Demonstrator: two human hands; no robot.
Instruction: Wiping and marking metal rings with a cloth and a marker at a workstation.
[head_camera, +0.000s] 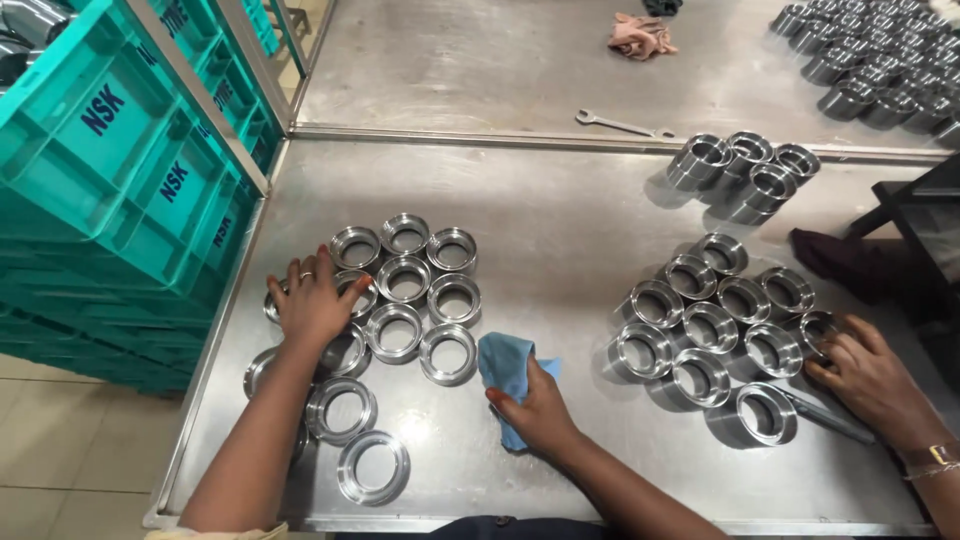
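We see the left hand (312, 300) lying flat, fingers spread, on a ring (352, 292) at the left edge of a cluster of flat steel rings (405, 280) in the middle left of the frame — the ring sits right under the palm and fingers, only partly showing. The hand is open and pressing down, not gripping. More rings run below the wrist toward the lower left, the lowest one (373, 466) near the table's front edge.

Our right hand (540, 405) is at the lower centre, closed on a blue cloth (503, 365) that rests on the table (560, 230) just right of the cluster; the cloth sticks out above the knuckles.

Further right lies a second group of taller rings (710, 325), well apart from the first. A co-worker's hand (865, 370) rests at the right end of that group, fingers touching a ring there; we cannot tell whether it grips anything. A dark tool (825, 415) lies just beside it.

In the upper right stands a small stack of rings (745, 165), with a spanner (620, 124) and a pink rag (640, 36) beyond. Teal crates (110, 170) fill the upper left.
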